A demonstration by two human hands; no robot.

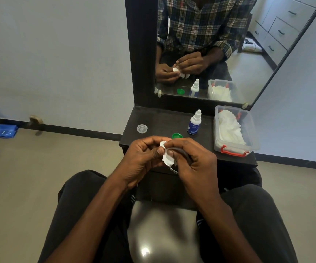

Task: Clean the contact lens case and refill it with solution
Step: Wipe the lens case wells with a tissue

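Dresser (pixel 164 120); hands (pixel 169 158) perhaps wiping case (pixel 167 158).

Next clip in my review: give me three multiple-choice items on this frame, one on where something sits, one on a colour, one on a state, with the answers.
1. Where does the solution bottle stand on the dark shelf?
A. Left of the plastic box
B. Inside the box
C. On the floor

2. What colour is the loose cap just beyond the hands?
A. Red
B. Green
C. Yellow

3. What is happening with the white lens case?
A. Lying on the shelf
B. Held by both hands
C. Dropped in the box

Answers: 1 A, it stands upright beside the box's left wall. 2 B, the cap is plainly green. 3 B, the left hand and right hand both grip it.
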